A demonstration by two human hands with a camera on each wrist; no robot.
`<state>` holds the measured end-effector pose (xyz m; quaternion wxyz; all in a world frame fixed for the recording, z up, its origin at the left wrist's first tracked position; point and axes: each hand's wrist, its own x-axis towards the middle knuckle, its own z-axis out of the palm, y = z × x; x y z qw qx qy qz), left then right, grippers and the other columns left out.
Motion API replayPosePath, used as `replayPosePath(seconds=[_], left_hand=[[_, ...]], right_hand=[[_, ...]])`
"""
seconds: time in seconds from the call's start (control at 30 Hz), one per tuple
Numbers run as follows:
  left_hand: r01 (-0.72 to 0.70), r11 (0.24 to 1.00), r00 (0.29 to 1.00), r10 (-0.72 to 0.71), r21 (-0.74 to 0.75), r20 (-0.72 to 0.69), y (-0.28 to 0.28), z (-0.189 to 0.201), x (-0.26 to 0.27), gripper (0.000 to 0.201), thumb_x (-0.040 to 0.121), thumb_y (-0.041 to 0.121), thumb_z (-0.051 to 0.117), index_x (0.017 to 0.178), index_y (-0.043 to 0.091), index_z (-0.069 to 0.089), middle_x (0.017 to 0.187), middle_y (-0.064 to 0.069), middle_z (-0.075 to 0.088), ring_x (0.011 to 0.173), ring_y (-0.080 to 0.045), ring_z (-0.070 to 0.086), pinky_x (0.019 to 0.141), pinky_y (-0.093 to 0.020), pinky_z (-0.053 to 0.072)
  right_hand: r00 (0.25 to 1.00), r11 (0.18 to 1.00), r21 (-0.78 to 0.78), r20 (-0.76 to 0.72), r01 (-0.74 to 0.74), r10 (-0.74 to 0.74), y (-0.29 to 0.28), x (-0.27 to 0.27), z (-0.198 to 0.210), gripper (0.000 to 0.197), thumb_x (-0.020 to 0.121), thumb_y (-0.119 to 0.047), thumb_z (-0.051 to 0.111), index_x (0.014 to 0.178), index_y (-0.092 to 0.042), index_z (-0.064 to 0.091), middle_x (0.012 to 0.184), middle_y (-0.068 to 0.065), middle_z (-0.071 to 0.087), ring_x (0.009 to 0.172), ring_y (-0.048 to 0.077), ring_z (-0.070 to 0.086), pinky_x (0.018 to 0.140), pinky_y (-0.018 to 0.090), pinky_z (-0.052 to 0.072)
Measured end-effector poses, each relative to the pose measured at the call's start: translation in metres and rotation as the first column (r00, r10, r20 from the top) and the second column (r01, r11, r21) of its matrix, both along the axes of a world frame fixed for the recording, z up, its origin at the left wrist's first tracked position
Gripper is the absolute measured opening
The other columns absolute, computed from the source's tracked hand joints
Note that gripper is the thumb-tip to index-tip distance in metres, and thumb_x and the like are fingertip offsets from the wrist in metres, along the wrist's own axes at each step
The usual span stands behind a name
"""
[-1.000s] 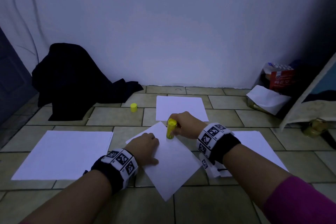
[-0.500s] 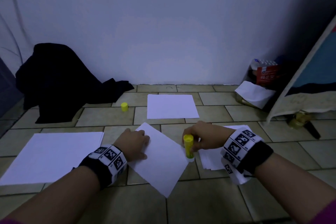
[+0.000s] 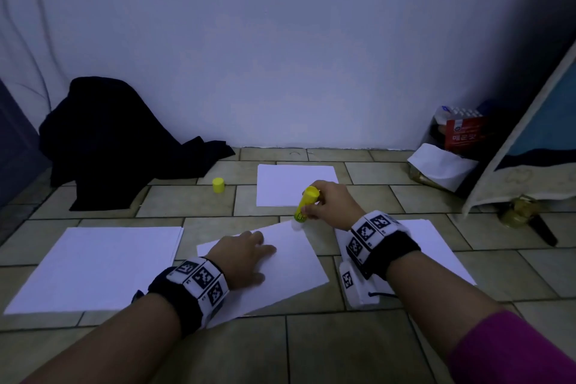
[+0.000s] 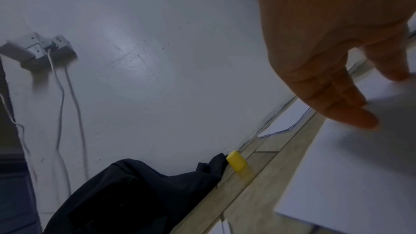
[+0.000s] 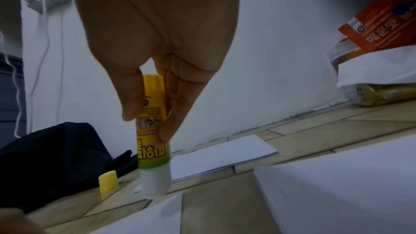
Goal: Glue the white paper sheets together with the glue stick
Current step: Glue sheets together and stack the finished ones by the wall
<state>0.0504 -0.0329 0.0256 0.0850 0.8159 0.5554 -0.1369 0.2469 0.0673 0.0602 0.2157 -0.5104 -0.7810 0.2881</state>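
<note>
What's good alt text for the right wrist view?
A right hand pinches an uncapped yellow glue stick, white tip down at a white sheet's corner on a tiled floor. Its yellow cap stands behind.

The right hand holds the yellow plastic glue stick tilted, its white tip on the far corner of the angled white paper sheet. The left hand lies flat on this sheet. A small yellow cap stands on the tiled floor, beyond the left hand. Another white sheet lies just behind the right hand.
</note>
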Motion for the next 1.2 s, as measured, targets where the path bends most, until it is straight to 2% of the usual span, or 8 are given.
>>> replayPosePath(seconds=[0.13, 0.27, 0.47, 0.57, 0.77, 1.0, 1.1, 1.2], left_hand=[[-0.004, 1.000, 1.000, 0.004, -0.007, 0.011, 0.002, 0.000, 0.003, 0.057, 0.093, 0.042, 0.051, 0.143, 0.016, 0.036, 0.150, -0.001, 0.026, 0.133, -0.020, 0.032, 0.098, -0.036, 0.041], [-0.041, 0.999, 0.999, 0.042, -0.015, 0.035, 0.002, 0.001, 0.006, 0.054, 0.093, 0.038, 0.051, 0.138, 0.012, 0.040, 0.143, -0.004, 0.037, 0.127, -0.022, 0.038, 0.096, -0.038, 0.044], [-0.063, 0.998, 0.996, 0.064, -0.016, 0.059, 0.002, 0.001, 0.004, 0.056, 0.093, 0.039, 0.052, 0.142, 0.015, 0.038, 0.145, -0.001, 0.036, 0.130, -0.019, 0.037, 0.099, -0.036, 0.042], [-0.064, 0.998, 0.996, 0.065, -0.022, 0.068, 0.003, 0.000, 0.003, 0.056, 0.093, 0.040, 0.053, 0.141, 0.016, 0.039, 0.144, 0.000, 0.037, 0.129, -0.019, 0.038, 0.098, -0.035, 0.043], [-0.047, 0.998, 0.997, 0.049, -0.036, 0.065, 0.007, 0.001, 0.001, 0.060, 0.092, 0.041, 0.056, 0.144, 0.017, 0.036, 0.145, -0.001, 0.036, 0.130, -0.020, 0.037, 0.101, -0.038, 0.041], [0.014, 0.996, 1.000, -0.015, -0.094, -0.008, 0.011, 0.003, 0.000, 0.066, 0.096, 0.014, 0.050, 0.152, 0.031, 0.021, 0.153, 0.000, 0.024, 0.137, -0.021, 0.029, 0.102, -0.035, 0.041], [-0.030, 0.994, 0.999, 0.026, -0.103, -0.048, 0.011, 0.004, 0.000, 0.065, 0.094, 0.021, 0.058, 0.150, 0.026, 0.026, 0.147, -0.004, 0.028, 0.132, -0.024, 0.036, 0.098, -0.036, 0.044], [-0.109, 0.990, 0.991, 0.101, -0.094, -0.086, 0.009, 0.008, -0.001, 0.066, 0.087, 0.039, 0.066, 0.141, 0.016, 0.036, 0.136, -0.009, 0.035, 0.123, -0.026, 0.044, 0.093, -0.038, 0.047]], right_hand=[[0.999, 0.999, 0.006, -0.006, 0.052, -0.052, 0.008, -0.018, -0.005, 0.031, 0.083, -0.014, 0.070, 0.111, -0.004, 0.061, 0.104, 0.007, 0.062, 0.091, 0.018, 0.056, 0.075, 0.024, 0.042], [0.999, 1.000, -0.019, 0.043, 0.024, -0.023, 0.011, -0.033, -0.014, 0.032, 0.083, -0.013, 0.069, 0.112, -0.002, 0.059, 0.111, 0.015, 0.063, 0.102, 0.028, 0.059, 0.083, 0.031, 0.048], [0.979, 0.995, -0.074, 0.189, -0.066, 0.079, 0.008, -0.036, -0.007, 0.034, 0.085, -0.015, 0.067, 0.116, -0.005, 0.056, 0.116, 0.014, 0.060, 0.106, 0.029, 0.056, 0.087, 0.036, 0.048], [0.949, 0.983, -0.112, 0.265, -0.144, 0.169, 0.000, -0.029, 0.003, 0.032, 0.084, -0.013, 0.068, 0.113, -0.006, 0.058, 0.114, 0.014, 0.060, 0.103, 0.028, 0.058, 0.087, 0.039, 0.050], [0.888, 0.951, -0.153, 0.345, -0.267, 0.305, -0.024, -0.010, 0.010, 0.031, 0.083, -0.015, 0.069, 0.111, -0.007, 0.059, 0.105, 0.010, 0.061, 0.093, 0.024, 0.058, 0.080, 0.034, 0.051], [0.840, 0.935, -0.171, 0.410, -0.311, 0.354, -0.035, 0.004, 0.015, 0.021, 0.080, -0.017, 0.072, 0.089, -0.021, 0.053, 0.085, -0.003, 0.053, 0.080, 0.016, 0.051, 0.064, 0.024, 0.041], [0.825, 0.939, -0.162, 0.448, -0.304, 0.344, -0.032, 0.006, 0.022, 0.019, 0.081, -0.016, 0.071, 0.094, -0.013, 0.058, 0.092, 0.005, 0.058, 0.082, 0.016, 0.051, 0.064, 0.025, 0.043], [0.906, 0.972, -0.087, 0.352, -0.220, 0.237, -0.024, 0.007, 0.025, 0.021, 0.081, -0.017, 0.071, 0.097, -0.012, 0.059, 0.094, 0.005, 0.059, 0.083, 0.017, 0.052, 0.071, 0.029, 0.048]])
